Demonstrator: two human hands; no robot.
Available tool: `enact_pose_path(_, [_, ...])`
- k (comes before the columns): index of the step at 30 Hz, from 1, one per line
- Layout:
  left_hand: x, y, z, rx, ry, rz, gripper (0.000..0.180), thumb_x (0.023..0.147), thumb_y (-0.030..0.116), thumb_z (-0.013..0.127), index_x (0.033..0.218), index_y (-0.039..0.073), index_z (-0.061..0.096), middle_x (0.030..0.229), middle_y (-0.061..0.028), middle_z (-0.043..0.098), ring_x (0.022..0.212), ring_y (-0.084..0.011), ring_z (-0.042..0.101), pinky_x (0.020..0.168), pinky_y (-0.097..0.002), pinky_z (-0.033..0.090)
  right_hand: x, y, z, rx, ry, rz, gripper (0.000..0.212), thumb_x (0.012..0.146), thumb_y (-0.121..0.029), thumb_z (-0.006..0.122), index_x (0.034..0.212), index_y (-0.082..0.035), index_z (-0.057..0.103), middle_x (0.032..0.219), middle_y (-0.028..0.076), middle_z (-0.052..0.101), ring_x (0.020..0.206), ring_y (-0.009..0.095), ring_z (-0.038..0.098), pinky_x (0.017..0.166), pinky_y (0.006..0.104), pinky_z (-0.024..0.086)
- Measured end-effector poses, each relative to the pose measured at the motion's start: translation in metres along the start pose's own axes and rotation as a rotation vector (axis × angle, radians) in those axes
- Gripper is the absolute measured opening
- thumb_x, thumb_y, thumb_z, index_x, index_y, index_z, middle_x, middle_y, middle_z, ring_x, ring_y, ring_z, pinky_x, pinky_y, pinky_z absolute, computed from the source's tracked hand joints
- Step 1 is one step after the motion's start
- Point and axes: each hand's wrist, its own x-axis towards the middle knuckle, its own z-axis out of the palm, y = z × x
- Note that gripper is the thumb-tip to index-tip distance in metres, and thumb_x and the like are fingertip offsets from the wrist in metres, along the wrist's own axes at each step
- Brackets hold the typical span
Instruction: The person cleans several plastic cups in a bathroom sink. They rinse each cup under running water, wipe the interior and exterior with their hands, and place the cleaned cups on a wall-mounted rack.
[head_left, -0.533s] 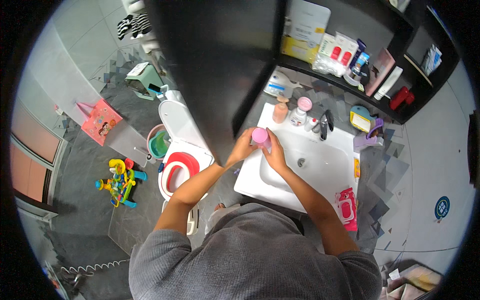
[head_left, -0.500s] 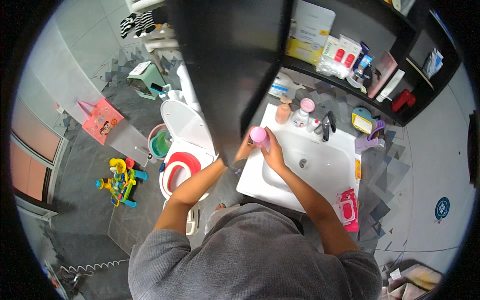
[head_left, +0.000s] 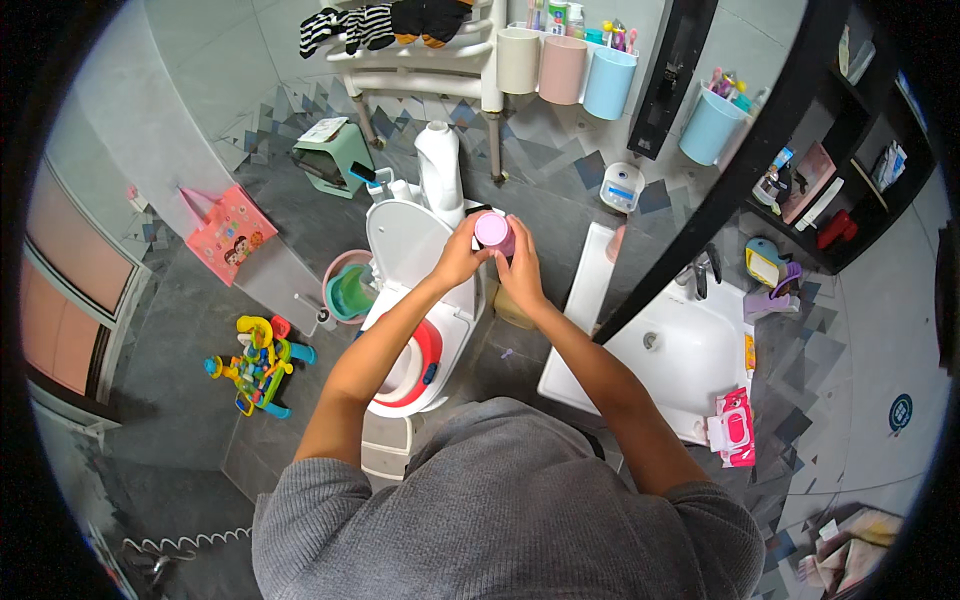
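Both my hands hold a pink cylindrical container with a round, lighter pink top. My left hand grips its left side, and my right hand wraps round its right side. What the container is cannot be told. It is in front of me, above the gap between the toilet and the sink. Behind my left hand, the white toilet has its lid raised. A red and white child's toilet seat lies on the bowl. A large white bottle stands beyond the container.
A black-edged door panel cuts across the white sink and part of the black shelves. Toothbrush cups hang at the back. Left are a colourful toy, a green basin and a pink bag.
The black door panel has swung right, away from the toilet, uncovering the back wall and cups. Both hands have moved left, away from the sink, with the pink container.
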Motion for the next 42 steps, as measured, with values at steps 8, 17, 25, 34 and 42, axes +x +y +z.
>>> enact_pose_path(8, [0.039, 0.001, -0.053, -0.106, -0.05, -0.002, 0.066, 0.068, -0.005, 0.072, 0.128, 0.005, 0.045, 0.121, -0.0126, 0.056, 0.114, -0.025, 0.054, 0.095, -0.0328, 0.044, 0.044, -0.018, 0.034, -0.056, 0.139, -0.077, 0.062, 0.077, 0.002, 0.061, 0.133, -0.001, 0.035, 0.131, 0.022, 0.043, 0.122, 0.04, 0.043, 0.101, 0.0412, 0.036])
enact_pose_path(17, [0.102, 0.03, -0.093, -0.156, 0.066, 0.139, 0.061, 0.07, 0.001, 0.074, 0.123, 0.005, 0.044, 0.115, -0.0124, 0.061, 0.11, -0.0233, 0.058, 0.08, -0.0314, 0.052, 0.113, -0.056, 0.037, -0.108, 0.364, -0.166, 0.058, 0.076, 0.002, 0.062, 0.131, -0.005, 0.044, 0.133, 0.018, 0.041, 0.122, 0.036, 0.043, 0.101, 0.0403, 0.036])
enact_pose_path(25, [0.172, 0.079, -0.11, -0.201, 0.153, 0.34, 0.056, 0.078, -0.001, 0.063, 0.13, 0.007, 0.044, 0.126, -0.0102, 0.053, 0.114, -0.0212, 0.054, 0.085, -0.0317, 0.05, 0.2, -0.073, 0.038, 0.142, 0.627, -0.246, 0.054, 0.078, 0.004, 0.057, 0.129, -0.004, 0.043, 0.135, 0.018, 0.042, 0.126, 0.036, 0.04, 0.104, 0.0422, 0.034])
enact_pose_path(34, [0.247, 0.086, -0.101, -0.435, 0.209, 0.433, 0.05, 0.086, 0.002, 0.059, 0.129, -0.001, 0.033, 0.131, -0.0172, 0.046, 0.12, -0.0232, 0.049, 0.099, -0.0339, 0.042, 0.277, -0.076, 0.023, 0.035, 0.768, -0.336, 0.052, 0.077, 0.003, 0.055, 0.127, -0.005, 0.048, 0.128, 0.018, 0.049, 0.121, 0.035, 0.046, 0.102, 0.0428, 0.034])
enact_pose_path(42, [0.275, 0.084, -0.09, -0.434, 0.115, 0.24, 0.053, 0.091, 0.005, 0.044, 0.142, 0.011, 0.03, 0.139, -0.0111, 0.041, 0.127, -0.0236, 0.041, 0.096, -0.0326, 0.042, 0.307, -0.068, 0.015, 0.147, 0.811, -0.181, 0.041, 0.077, 0.003, 0.056, 0.118, -0.001, 0.05, 0.117, 0.018, 0.056, 0.106, 0.034, 0.056, 0.095, 0.0408, 0.041])
